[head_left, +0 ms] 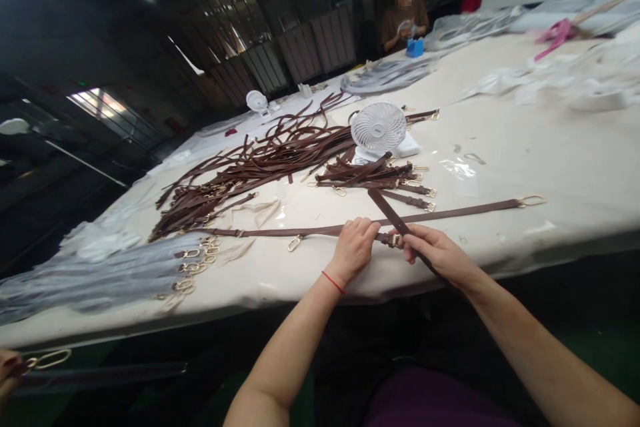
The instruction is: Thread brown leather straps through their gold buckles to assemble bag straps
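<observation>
Seemingly, the strap (389, 211) my right fingers (411, 240) pinch isn't buckled yet; left fingers (371, 229) clamp the buckle piece (385, 239); bagged straps (115, 271) lie near loose straps (280, 159).

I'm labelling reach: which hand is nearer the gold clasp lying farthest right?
Right: the right hand is left of the gold clasp, the left hand farther left.

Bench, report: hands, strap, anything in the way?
Left hand gripping buckled piece. Right hand pinching brown strap beside the buckle. White fan stands beyond, apart from both hands.
</observation>
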The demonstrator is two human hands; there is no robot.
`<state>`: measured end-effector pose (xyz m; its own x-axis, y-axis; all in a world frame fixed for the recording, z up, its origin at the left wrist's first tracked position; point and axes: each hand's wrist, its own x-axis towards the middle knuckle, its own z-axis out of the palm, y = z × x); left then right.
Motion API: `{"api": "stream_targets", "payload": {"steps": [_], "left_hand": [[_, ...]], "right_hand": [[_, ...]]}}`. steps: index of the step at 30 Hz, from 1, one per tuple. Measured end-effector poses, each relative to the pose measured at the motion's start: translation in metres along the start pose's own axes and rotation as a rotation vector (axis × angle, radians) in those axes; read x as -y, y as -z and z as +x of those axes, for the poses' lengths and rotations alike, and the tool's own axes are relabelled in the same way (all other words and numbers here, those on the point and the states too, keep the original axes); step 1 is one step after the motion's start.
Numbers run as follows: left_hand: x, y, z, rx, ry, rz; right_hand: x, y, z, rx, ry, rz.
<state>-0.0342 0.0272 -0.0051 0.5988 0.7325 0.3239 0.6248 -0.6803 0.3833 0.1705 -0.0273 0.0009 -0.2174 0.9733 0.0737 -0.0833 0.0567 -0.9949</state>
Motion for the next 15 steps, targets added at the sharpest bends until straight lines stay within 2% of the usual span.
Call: {"api": "stream_targets", "payload": {"steps": [7, 10, 12, 15], "left_hand": [[0.001, -0.004, -0.003, -0.010, -0.010, 0.132], [0.010, -0.002, -0.004, -0.010, 0.006, 0.171], [0.023, 0.008, -0.006, 0.009, 0.053, 0.264], [0.050, 0.033, -0.007, 0.001, 0.180, 0.471]], "right_hand": [[-0.002, 0.003, -0.004, -0.028, -0.003, 0.030], [0.000, 0.008, -0.007, -0.079, 0.017, 0.066], [0.003, 0.014, -0.010, -0.132, 0.039, 0.076], [0.007, 0.022, -0.014, -0.173, 0.063, 0.065]]}}
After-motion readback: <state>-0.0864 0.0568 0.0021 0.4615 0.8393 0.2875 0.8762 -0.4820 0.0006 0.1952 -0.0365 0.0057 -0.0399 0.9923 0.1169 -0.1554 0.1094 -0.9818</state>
